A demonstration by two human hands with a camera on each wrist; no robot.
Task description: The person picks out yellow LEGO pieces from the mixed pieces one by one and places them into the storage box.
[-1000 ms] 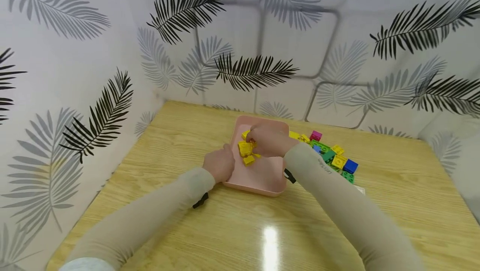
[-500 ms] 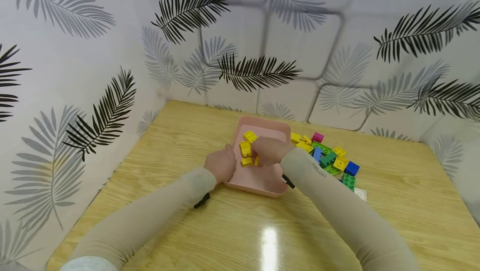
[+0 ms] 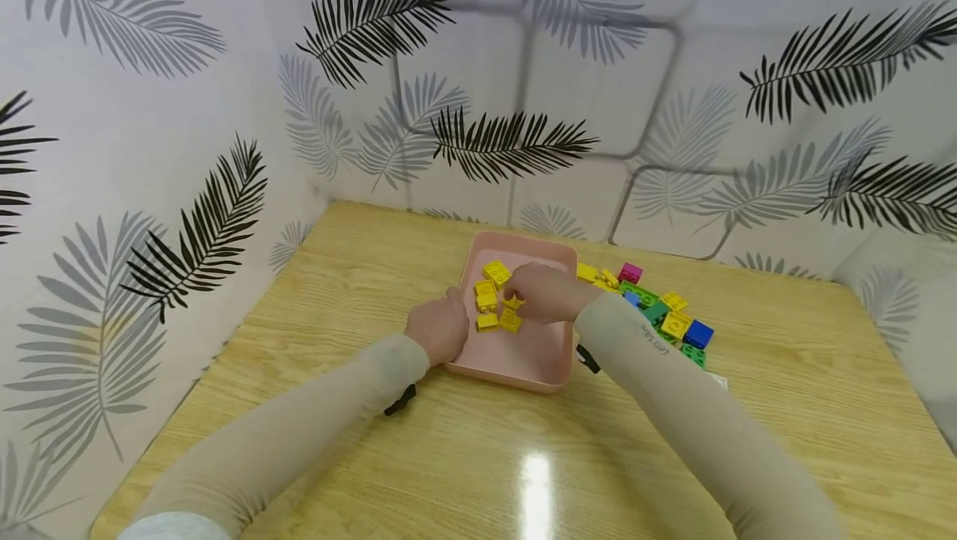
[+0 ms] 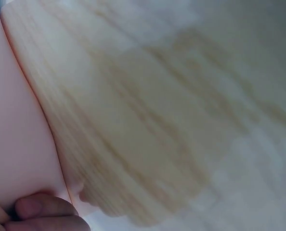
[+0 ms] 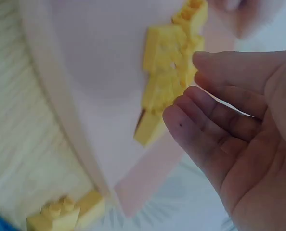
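Observation:
My left hand [image 3: 437,328] grips the left rim of a pink plastic tray [image 3: 478,372]; in the left wrist view its curled fingers [image 4: 44,214] lie at the tray wall [image 4: 22,130]. Inside the tray, my right hand [image 3: 549,291] reaches over several yellow toy bricks [image 3: 486,299]. A small yellow toy brick [image 3: 514,302] shows at its fingertips. In the right wrist view, the thumb and one finger of the right hand [image 5: 244,115] come together at this yellow piece, beside a cluster of yellow bricks [image 5: 162,48]. The other fingers are bent, and their tips show.
To the right of the tray lies a loose pile of toy bricks, among them a blue brick [image 3: 699,333], a green brick [image 3: 694,354], a magenta brick [image 3: 630,272] and several yellow ones. The wooden table [image 3: 336,274] meets a leaf-patterned backdrop [image 3: 523,91] behind the tray.
The right hand has shifted slightly among the yellow bricks. A yellow brick beside its fingers now lies flat below the left-hand group's level. The left hand stays on the tray rim.

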